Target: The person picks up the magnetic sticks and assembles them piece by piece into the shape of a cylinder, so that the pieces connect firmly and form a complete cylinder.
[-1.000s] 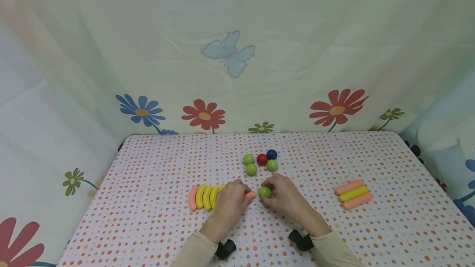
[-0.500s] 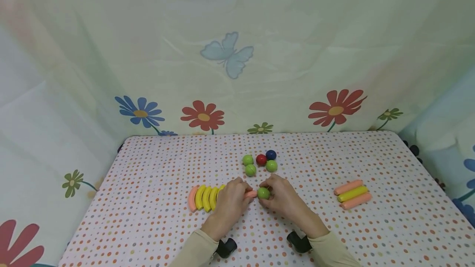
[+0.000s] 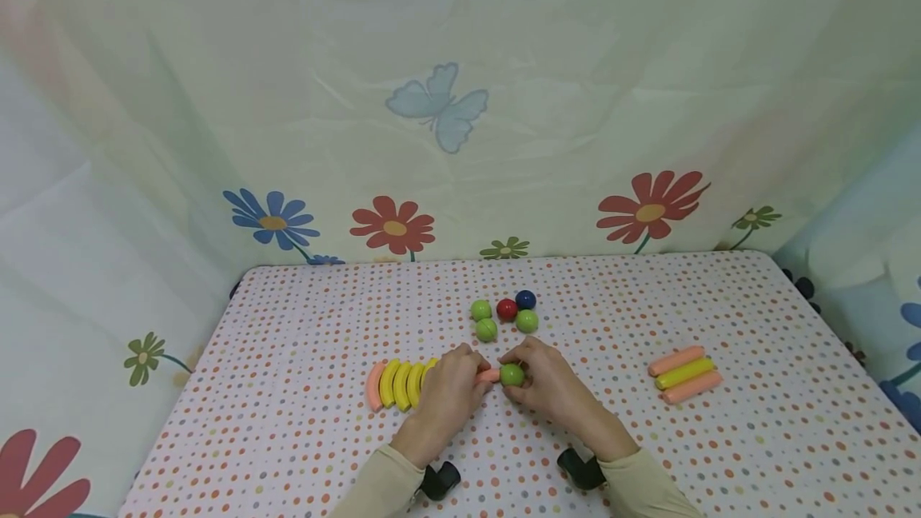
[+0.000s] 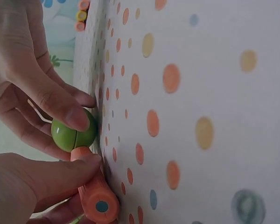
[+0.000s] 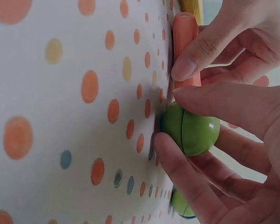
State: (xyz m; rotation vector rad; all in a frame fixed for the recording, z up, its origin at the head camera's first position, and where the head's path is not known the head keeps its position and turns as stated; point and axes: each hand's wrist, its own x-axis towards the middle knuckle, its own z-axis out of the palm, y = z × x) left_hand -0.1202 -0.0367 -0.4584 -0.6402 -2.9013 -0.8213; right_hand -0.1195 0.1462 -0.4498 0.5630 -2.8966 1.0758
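Dotted tablecloth (image 3: 288,438), green ball (image 3: 512,375) meeting pink stick (image 3: 488,376)

Nearest the body, pale sleeves (image 3: 381,482) end at the wrists, with a black camera (image 3: 440,482) beside the left one. Just ahead, the left hand (image 3: 448,390) pinches the pink stick, and the right hand (image 3: 550,378) grips the green ball in its fingers. Stick and ball touch between the two hands, low over the cloth; whether they are joined or only pressed together, I cannot tell.

Trouble would most likely come from the right hand easing its hold: the ball is round and could roll off, or an off-centre push from the stick could twist it loose. Too light a pinch on the left might let the stick slip backward.

Both forearms reach forward and slant inward, so the hands face each other, fingertips close, with the right hand's digits on two sides of the ball.

Left of the left hand, and partly hidden by it, runs a row of curved yellow sticks (image 3: 400,386) with a curved pink stick (image 3: 374,387) at its outer end. Well right of the right hand lie three straight sticks (image 3: 683,373), side by side. Beyond the fingertips sit three loose green balls (image 3: 486,330), a red ball (image 3: 507,309) and a blue ball (image 3: 526,300). Farthest off hangs a flowered curtain (image 3: 561,126).
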